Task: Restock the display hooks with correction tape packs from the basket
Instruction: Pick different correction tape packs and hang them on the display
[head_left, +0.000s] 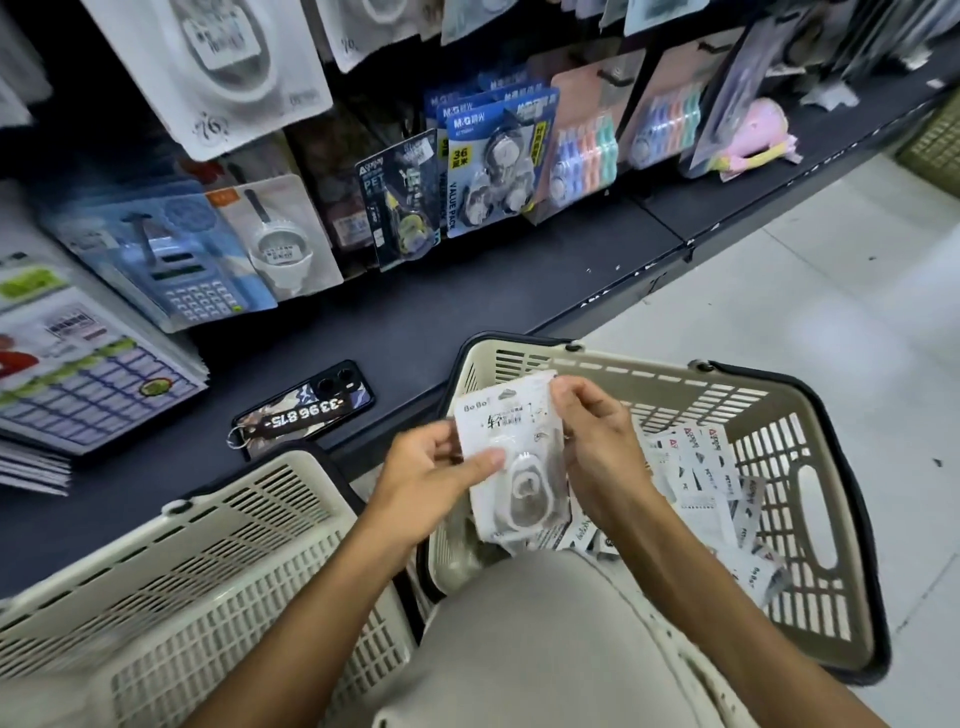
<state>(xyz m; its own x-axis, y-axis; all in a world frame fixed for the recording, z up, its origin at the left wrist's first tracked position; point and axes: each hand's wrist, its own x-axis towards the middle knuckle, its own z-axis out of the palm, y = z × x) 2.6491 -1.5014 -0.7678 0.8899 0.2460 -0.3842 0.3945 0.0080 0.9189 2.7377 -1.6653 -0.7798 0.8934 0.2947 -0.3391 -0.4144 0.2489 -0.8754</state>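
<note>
Above the basket (810, 499), my left hand (431, 467) and right hand (597, 447) pinch one correction tape pack (511, 457); its lower edge is hidden.

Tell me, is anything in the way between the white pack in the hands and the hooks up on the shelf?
Nothing visible blocks it. Both hands, left and right, hold the white pack above the basket. The space up to the hanging packs looks open. The phone lies flat on the shelf, below that path.
</note>
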